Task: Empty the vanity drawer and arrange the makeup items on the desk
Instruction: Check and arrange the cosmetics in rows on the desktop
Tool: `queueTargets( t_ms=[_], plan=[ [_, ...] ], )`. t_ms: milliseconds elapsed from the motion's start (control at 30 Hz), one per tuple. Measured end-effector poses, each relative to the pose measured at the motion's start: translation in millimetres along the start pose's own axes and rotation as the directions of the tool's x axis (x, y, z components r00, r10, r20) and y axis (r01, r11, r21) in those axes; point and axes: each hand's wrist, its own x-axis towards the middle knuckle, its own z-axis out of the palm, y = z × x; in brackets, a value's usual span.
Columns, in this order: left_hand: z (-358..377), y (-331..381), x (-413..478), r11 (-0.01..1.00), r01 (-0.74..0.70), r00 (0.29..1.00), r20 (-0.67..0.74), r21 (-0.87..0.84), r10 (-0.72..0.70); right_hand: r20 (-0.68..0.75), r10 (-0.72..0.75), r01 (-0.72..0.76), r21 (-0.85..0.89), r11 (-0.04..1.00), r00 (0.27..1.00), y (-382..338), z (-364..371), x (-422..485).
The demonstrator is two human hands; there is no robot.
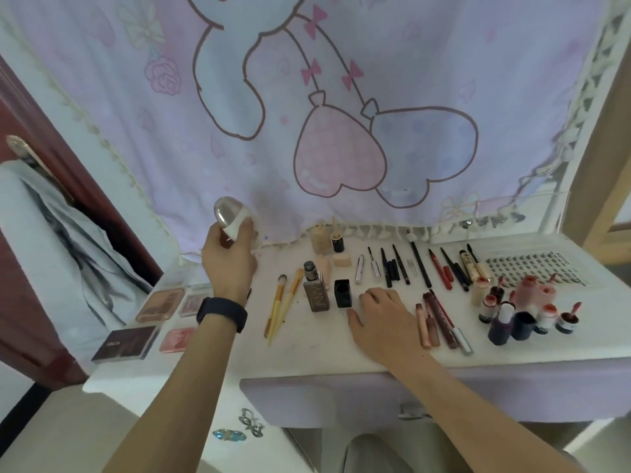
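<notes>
Head: left hand holds silver-capped item, cap up-left.

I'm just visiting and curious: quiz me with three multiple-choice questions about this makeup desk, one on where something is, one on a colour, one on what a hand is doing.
1. Where do the palettes lie?
A) at the left end of the desk
B) at its right end
C) on the floor

2. What colour is the band on the left wrist?
A) white
B) dark, near black
C) bright yellow

3. What is the left hand doing?
A) lying flat and empty
B) pulling a drawer
C) holding a silvery rounded item up off the desk

Answers:
1 A, the palettes sit grouped at the desk's left end.
2 B, the band reads near black against the arm.
3 C, the left hand's fingers curl round the silvery rounded item, raised above the desk.
</notes>
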Motion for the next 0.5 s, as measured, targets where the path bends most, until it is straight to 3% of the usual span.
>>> queueTargets(
  t_ms=[200, 300, 367, 433, 467, 500],
  plan=[
    [-18, 21, -81, 0.991, 0.007, 0.966, 0.257, -0.134, 0.028, 0.205, 0.019, -0.022, 0.013, 1.0, 0.979, -8, -34, -5],
    [-18, 15, -119, 0.992, 0.043, 0.91, 0.415, -0.12, 0.011, 0.18, 0.056, -0.088, 0.181, 0.98, 0.982, -3, -59, -26],
    [-17, 6, -138, 0.998, 0.04, 0.84, 0.542, -0.057, -0.003, 0.202, 0.115, -0.201, 0.481, 0.854, 0.973, 7, -76, -41],
    [-13, -5, -154, 0.999, 0.035, 0.758, 0.653, -0.011, -0.019, 0.309, 0.173, -0.352, 0.75, 0.56, 0.935, 16, -95, -56],
    [-10, -11, -161, 1.0, 0.012, 0.722, 0.692, 0.015, -0.019, 0.34, 0.165, -0.377, 0.807, 0.455, 0.926, 22, -104, -63],
    [-6, -16, -168, 0.998, -0.024, 0.691, 0.723, 0.049, -0.019, 0.33, 0.145, -0.36, 0.83, 0.426, 0.933, 28, -111, -69]
  ],
)
